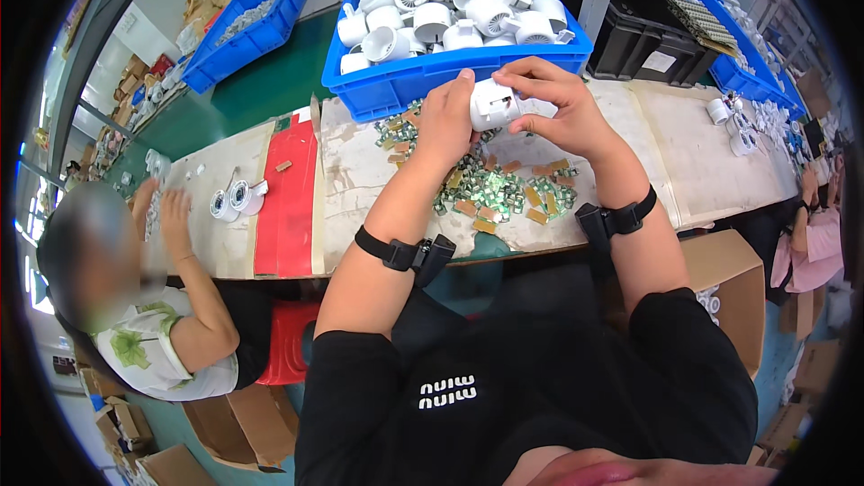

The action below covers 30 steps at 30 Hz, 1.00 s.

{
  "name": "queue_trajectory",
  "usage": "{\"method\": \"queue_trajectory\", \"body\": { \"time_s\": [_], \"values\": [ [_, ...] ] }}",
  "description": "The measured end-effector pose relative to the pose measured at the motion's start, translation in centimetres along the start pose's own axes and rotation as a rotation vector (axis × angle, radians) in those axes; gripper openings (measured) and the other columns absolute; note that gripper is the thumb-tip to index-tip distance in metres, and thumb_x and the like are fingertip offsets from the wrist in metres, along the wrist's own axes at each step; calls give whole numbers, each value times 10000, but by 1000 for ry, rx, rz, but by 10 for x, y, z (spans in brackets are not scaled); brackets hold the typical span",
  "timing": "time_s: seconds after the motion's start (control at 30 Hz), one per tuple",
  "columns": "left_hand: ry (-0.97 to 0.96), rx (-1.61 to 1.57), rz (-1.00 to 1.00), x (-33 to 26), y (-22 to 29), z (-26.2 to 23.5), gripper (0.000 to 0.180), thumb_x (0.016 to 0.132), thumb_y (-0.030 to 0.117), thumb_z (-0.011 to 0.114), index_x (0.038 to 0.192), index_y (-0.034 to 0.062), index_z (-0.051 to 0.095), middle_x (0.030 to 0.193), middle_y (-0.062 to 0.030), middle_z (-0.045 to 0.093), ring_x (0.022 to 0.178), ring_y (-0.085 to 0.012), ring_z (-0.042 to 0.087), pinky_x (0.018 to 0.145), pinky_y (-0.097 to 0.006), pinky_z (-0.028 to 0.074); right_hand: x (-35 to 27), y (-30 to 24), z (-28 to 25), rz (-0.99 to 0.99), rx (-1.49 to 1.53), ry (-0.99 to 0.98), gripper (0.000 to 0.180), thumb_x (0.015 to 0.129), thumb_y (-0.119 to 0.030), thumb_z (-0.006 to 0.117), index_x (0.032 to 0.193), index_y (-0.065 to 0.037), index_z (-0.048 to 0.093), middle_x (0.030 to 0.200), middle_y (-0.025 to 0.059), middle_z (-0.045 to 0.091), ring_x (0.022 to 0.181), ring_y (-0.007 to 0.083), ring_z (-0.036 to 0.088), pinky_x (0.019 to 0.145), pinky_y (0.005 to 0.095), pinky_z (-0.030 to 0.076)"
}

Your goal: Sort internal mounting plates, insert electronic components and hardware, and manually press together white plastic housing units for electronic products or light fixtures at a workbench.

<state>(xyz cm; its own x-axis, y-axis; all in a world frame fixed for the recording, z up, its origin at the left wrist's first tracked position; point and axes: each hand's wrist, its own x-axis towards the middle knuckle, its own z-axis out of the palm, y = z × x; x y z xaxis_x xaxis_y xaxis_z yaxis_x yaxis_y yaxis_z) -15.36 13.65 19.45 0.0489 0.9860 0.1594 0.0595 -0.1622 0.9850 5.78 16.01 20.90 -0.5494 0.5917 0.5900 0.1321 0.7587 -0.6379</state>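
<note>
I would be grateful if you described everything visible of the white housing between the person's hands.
The white housing is a short, rounded, roughly cylindrical shell that looks like smooth plastic. Its visible side has a small dark opening with raised edges; the details inside are too small to tell. It is held above the worktop, near the blue crate. The left hand grips its left side, while the right hand has fingers and thumb at its right.
</note>
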Motion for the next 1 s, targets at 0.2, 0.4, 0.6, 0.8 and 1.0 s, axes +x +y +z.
{"method": "queue_trajectory", "body": {
  "time_s": [0.2,0.4,0.6,0.8,1.0],
  "values": [
    [2,90,-108,3,-19,1,549,1090,397,381,869,-9,677,687,-125,664,503,-265,616,498,-401,481,1,3,14,-111,69,-13,603,762,-156,878,1335,-122,694,1197,82,699,1074,202,648,947,335,517],
    [206,82,793,19,-9,1,436,1094,283,409,987,-27,697,1072,-168,698,1065,-277,651,871,-433,505,-2,10,15,417,609,-82,862,889,-186,819,1594,-67,337,1177,124,722,977,136,649,770,279,513],
    [63,-440,386,16,-20,3,340,1116,245,417,1199,-28,601,801,-56,560,698,-237,674,655,-347,567,-10,25,7,466,300,-220,512,862,-210,840,1284,-48,600,1009,115,724,944,137,676,720,287,540],
    [147,-352,299,22,-15,-4,276,1103,217,461,1133,-48,528,1077,-185,727,714,-226,699,661,-316,582,-8,8,14,313,-198,-651,147,800,-56,789,929,-36,722,929,95,703,846,213,682,738,357,552],
    [119,-208,365,14,-13,1,210,1029,156,634,1109,-38,632,995,-163,772,695,-139,693,643,-262,546,-3,7,3,444,-107,-177,71,908,-80,713,964,-42,694,836,56,708,735,152,660,684,292,516]
  ]
}}
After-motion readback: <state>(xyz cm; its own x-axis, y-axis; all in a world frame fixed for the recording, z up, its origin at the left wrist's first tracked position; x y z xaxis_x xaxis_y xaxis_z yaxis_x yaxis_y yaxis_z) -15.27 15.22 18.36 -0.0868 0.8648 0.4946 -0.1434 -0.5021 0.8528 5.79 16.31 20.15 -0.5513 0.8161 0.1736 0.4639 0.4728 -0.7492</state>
